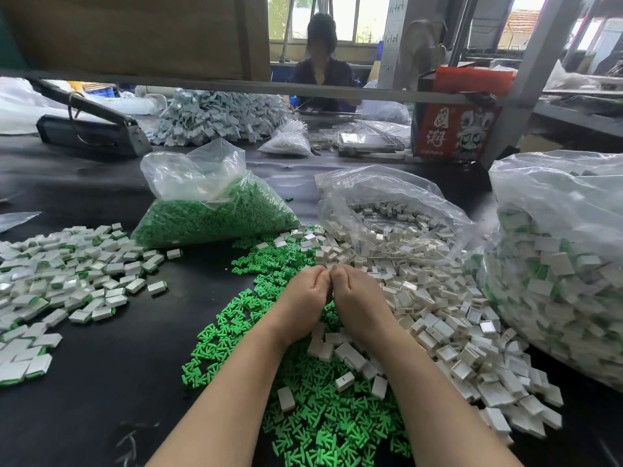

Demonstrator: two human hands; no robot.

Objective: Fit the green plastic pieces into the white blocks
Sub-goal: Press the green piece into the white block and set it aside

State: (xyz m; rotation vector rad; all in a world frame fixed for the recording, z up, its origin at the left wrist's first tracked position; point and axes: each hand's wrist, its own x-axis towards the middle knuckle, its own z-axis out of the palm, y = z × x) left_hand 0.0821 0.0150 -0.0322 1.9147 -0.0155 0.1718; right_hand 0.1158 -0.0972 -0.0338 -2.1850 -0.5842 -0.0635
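Red carton (453, 129) at the table's far edge bears large white Chinese characters. Black table (101, 382), workshop with windows; a second person (320, 69) sits opposite.

3 clear bags:
- green plastic pieces (209, 220)
- white blocks (387, 227)
- fitted blocks (556, 271)

Loose green pieces (323, 423) and white blocks (448, 335) lie heaped under both forearms.

Left hand (303, 294) and right hand (354, 294) meet knuckle to knuckle, fingers curled; what they grip is hidden.

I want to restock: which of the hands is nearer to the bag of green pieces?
Left. The left hand lies below and right of the bag of green pieces; the right hand is farther right.
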